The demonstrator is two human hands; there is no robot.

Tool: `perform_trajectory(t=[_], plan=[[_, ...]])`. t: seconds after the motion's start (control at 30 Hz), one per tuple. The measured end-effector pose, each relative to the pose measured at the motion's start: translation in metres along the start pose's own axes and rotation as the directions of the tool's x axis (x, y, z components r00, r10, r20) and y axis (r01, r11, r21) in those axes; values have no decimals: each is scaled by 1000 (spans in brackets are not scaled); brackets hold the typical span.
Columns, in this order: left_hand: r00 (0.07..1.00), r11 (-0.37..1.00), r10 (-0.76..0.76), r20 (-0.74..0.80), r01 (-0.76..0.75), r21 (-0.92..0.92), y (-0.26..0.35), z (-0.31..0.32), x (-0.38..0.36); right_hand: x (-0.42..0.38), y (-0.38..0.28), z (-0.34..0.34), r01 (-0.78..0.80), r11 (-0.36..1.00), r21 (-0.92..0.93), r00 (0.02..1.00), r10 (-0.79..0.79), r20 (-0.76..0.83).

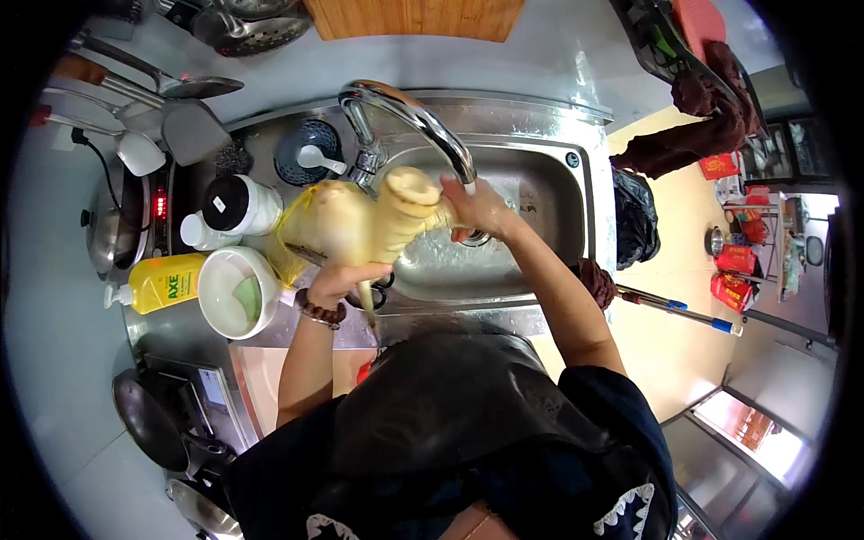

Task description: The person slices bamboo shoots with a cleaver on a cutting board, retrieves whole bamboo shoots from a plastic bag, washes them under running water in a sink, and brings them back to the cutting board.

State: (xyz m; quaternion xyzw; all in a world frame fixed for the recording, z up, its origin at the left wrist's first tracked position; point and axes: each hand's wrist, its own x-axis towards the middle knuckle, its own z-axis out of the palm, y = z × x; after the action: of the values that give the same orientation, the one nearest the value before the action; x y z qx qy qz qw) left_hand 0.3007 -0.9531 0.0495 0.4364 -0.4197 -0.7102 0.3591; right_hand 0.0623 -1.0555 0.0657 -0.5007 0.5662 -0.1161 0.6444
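Observation:
A thick pale-yellow, ringed piece that looks like a peeled bamboo shoot (409,211) is held over the left part of the sink (540,283), its cut end upward. My left hand (346,277) grips it from below, thumb along its side; its other fingers are mostly hidden. With curled fingers, my right hand (479,209) holds its right side, just under the spout of the chrome faucet (423,121). Another rounded, pale-yellow bulk (337,220) lies against the left of the piece, blurred, beside yellow netting (290,238).
Left of the sink stand a white bowl (216,292) with a green sponge, a yellow detergent bottle (168,281) and a black-lidded jar (243,205). A dark blue bowl (292,148) with a white spoon sits behind. Ladles and spatulas (193,130) hang at upper left.

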Motion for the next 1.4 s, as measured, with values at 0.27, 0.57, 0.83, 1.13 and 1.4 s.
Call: perform_trajectory(t=[0.27,0.57,0.83,1.13,1.4], plan=[[976,891,-97,-193,-1,-454,6,40,38,-15,33,5,428,904,-12,898,-427,-103],[960,881,-127,-251,-7,-474,-6,62,54,-16,22,19,128,982,-139,835,-182,-519],[927,750,-278,-253,45,-660,-2,65,56,-18,53,1,590,808,-13,772,-568,-286],[926,712,-324,-195,102,-695,1,61,52,-19,42,-11,341,900,273,937,-302,-173],[935,612,-350,61,278,-741,2,65,38,-6,51,13,528,849,16,786,-482,-388]])
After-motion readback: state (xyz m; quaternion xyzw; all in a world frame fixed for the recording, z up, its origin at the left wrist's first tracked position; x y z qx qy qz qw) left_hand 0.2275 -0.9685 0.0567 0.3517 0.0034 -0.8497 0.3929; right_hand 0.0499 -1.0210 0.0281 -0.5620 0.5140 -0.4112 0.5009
